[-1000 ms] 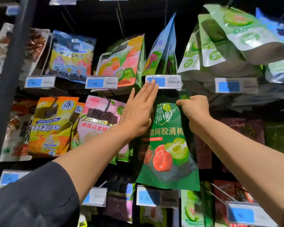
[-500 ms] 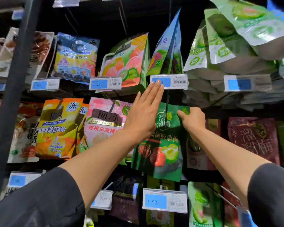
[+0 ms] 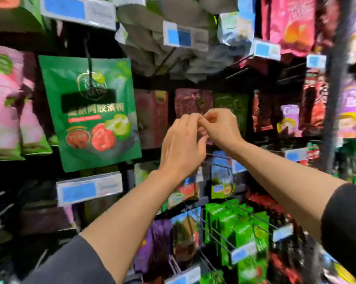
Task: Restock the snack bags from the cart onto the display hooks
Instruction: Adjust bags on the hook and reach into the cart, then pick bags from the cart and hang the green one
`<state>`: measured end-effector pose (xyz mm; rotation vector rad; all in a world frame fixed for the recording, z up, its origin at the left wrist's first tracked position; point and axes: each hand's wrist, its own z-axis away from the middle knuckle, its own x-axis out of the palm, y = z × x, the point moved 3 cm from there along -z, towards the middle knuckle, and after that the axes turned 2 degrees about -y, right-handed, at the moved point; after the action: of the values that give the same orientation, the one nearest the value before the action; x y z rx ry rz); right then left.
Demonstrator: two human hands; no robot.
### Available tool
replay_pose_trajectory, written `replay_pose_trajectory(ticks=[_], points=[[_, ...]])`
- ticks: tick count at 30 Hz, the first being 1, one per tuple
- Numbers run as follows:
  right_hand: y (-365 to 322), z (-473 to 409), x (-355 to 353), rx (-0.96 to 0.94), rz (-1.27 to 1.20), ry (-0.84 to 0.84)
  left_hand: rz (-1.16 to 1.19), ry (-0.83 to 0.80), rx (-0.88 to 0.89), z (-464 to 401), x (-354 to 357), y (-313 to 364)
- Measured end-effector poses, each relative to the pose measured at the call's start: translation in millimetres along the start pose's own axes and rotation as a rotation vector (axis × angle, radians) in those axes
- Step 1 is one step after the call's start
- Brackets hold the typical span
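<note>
A green snack bag with red and green fruit printed on it hangs free from a dark wire hook at the upper left. Neither hand touches it. My left hand and my right hand have met in the middle of the view, to the right of the bag. Their fingers are curled and the fingertips touch each other. I see nothing held between them. The picture is blurred. No cart is in view.
Pink bags hang left of the green bag, and dark red bags hang behind my hands. Bright green packs sit on long wire hooks at the lower right. Blue price tags jut out. A dark upright post stands right.
My right hand let go of the green bag, which now hangs on its hook. My left hand left the price tag. Both hands came together lower right; the view swung right and down.
</note>
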<state>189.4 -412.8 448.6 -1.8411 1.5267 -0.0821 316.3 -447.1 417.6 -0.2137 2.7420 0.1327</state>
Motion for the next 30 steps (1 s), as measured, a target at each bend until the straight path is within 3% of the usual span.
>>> replay_pose_trajectory(ticks=[6, 11, 17, 22, 30], points=[[141, 93, -86, 0.321, 0.324, -0.016, 0.407, -0.182, -0.064, 67, 123, 73], [264, 203, -165, 0.682, 0.460, -0.021, 0.594, -0.502, -0.151, 161, 226, 144], [398, 314, -239, 1.014, 0.497, -0.010, 0.650, -0.903, -0.302, 261, 339, 213], [480, 372, -250, 1.164, 0.533, -0.166, 0.604, -1.113, -0.399, 317, 424, 247], [551, 411, -253, 1.213, 0.527, -0.330, 0.538, -1.266, -0.583, 344, 503, 287]])
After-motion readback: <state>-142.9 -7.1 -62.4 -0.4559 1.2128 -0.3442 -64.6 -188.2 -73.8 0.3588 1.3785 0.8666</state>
